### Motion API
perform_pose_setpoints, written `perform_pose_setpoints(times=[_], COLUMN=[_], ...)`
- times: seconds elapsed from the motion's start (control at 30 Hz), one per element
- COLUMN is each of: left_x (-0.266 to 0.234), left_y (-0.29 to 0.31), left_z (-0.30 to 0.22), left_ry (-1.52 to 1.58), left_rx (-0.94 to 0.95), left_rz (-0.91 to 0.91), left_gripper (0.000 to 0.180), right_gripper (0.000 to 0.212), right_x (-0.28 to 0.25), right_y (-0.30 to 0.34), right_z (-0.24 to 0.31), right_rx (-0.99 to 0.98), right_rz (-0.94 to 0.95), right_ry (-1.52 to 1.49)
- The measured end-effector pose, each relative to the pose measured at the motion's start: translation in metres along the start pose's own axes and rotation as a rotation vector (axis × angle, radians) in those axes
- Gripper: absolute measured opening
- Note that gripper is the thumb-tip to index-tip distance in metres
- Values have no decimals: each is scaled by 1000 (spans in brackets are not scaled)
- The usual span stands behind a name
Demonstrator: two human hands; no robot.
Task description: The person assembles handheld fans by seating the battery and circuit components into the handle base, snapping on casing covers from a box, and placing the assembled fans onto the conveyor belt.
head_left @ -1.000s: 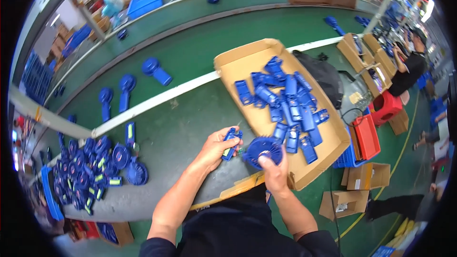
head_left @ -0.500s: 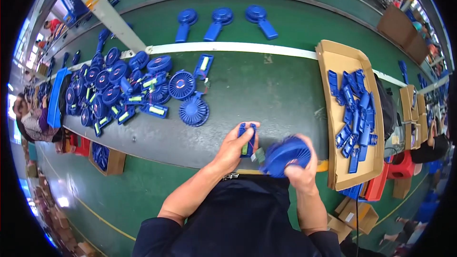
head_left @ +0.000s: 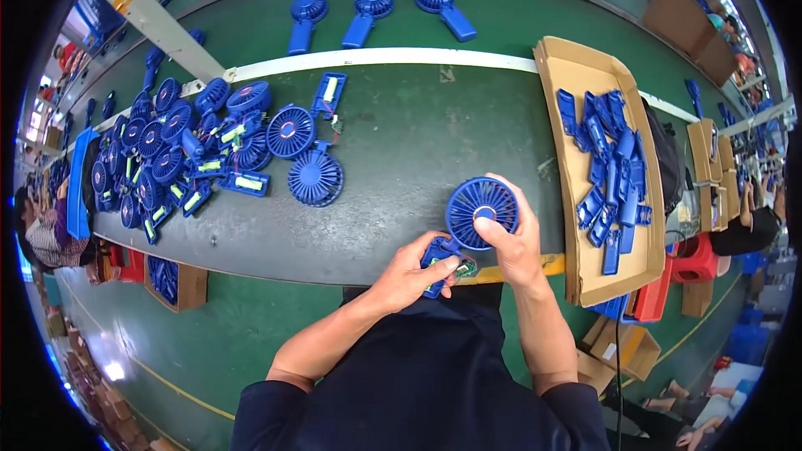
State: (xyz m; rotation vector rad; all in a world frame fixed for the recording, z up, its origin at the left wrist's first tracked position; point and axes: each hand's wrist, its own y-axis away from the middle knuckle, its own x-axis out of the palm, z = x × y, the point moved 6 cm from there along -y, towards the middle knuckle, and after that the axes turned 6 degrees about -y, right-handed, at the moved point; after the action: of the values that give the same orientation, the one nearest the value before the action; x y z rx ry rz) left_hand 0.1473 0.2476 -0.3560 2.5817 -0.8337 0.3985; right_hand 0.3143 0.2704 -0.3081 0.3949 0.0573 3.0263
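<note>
Over the table's near edge, my right hand point(head_left: 515, 242) grips the round caged head of a blue handheld fan point(head_left: 482, 212), thumb on its hub. My left hand point(head_left: 411, 274) is closed round the fan's blue handle shell point(head_left: 435, 252), thumb across it. A small green circuit board point(head_left: 465, 268) with thin wires hangs beside the shell. Head and handle meet at the neck. To the left lies a pile of blue fans point(head_left: 150, 140), several with open handles and pale green battery cells. One fan point(head_left: 315, 177) lies nearest my hands.
A cardboard tray point(head_left: 576, 260) of blue handle covers point(head_left: 616, 159) stands at the right of the dark table point(head_left: 393, 125). Beyond a white rail point(head_left: 401, 56), three assembled fans point(head_left: 368, 12) lie on the green belt. A metal post point(head_left: 154, 17) rises at the left.
My right hand has turned the fan head to face up and brought it against the handle shell. My left hand has moved slightly down. The whole view has shifted a little.
</note>
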Motion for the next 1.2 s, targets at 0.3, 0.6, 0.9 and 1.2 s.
perform_pose_setpoints(times=[0.3, 0.6, 0.9, 1.2], left_x=[13, 11, -5, -2], left_y=[-5, 1, -3, -3], left_z=[12, 8, -7, -1], left_ry=[-121, 27, 363, 144], left_rx=[-72, -211, -67, -123], left_rz=[59, 127, -64, 9], left_gripper=[38, 43, 40, 36], right_gripper=[70, 70, 45, 34], right_x=[-16, -7, 0, 19], right_y=[8, -7, 37, 55], right_z=[1, -3, 23, 43], right_rx=[94, 113, -588, -640], right_rz=[75, 245, 168, 521], right_ry=[44, 151, 660, 1053])
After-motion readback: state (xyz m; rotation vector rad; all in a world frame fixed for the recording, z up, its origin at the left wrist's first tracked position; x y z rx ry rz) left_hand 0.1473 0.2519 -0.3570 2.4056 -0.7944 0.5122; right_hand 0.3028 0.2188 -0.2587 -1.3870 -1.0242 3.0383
